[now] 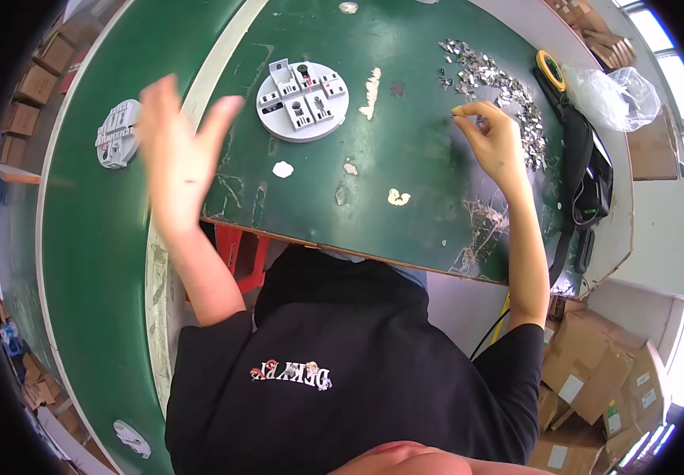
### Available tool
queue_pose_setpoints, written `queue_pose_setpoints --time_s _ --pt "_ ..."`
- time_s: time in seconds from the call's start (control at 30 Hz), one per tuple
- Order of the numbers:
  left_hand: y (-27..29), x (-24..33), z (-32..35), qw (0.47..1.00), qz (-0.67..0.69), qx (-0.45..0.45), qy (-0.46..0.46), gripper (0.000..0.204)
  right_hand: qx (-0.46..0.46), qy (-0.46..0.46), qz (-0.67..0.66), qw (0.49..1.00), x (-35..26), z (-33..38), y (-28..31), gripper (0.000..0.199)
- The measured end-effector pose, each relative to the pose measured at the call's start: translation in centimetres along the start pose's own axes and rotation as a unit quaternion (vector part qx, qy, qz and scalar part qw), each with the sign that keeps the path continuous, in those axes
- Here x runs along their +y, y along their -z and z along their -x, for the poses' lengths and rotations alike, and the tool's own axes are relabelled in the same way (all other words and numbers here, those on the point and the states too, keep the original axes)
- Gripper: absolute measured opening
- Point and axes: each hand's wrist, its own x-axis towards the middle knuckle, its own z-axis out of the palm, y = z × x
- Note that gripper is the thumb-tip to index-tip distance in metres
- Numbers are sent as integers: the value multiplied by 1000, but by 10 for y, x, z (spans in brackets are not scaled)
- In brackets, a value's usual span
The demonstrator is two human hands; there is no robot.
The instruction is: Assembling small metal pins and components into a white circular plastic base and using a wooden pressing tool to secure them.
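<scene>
My left hand [174,150] is raised over the left part of the bench, slightly smeared by motion. Its fingers are spread with nothing in them, and the thumb points toward a round grey fixture [298,127]. On that disc stand several small grey blocks with slots and black and red details. My right hand [496,142] hovers beside a scattered pile of small shiny metal pieces [480,73]. Its thumb and forefinger are pinched together; whatever is between them is too small to make out. A second grey fixture [118,134] lies on the green surface left of my left hand.
On the green bench [310,198] lie strips and lumps of cream putty [371,93]. A black bag [587,162], yellow tape roll [551,71] and clear plastic bag [611,95] line the right edge. A red stool [253,261] is below; cardboard boxes [595,364] stand at the right.
</scene>
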Motion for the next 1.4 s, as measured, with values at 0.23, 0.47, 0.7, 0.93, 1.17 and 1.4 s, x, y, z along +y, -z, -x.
queue_pose_setpoints --time_s 0.23,0.47,0.7,0.93,1.17,1.4 --pt "-38 66 9 972 -54 -190 -125 89 -6 -97 -180 979 -32 22 15 12" --pt "-20 100 49 962 48 -230 -141 82 -5 -143 -262 954 -52 47 29 12" --pt "-55 105 53 924 213 -228 -222 75 -53 -154 -223 961 -54 53 24 10" --pt "-46 111 66 912 269 -240 -197 43 -109 -134 -190 966 -59 64 24 9" --pt "-53 110 59 892 357 -247 -127 15 -107 -124 -160 974 -68 66 26 9" --pt "-51 103 57 873 399 -240 -147 15 -94 -126 -160 975 -68 65 24 9"
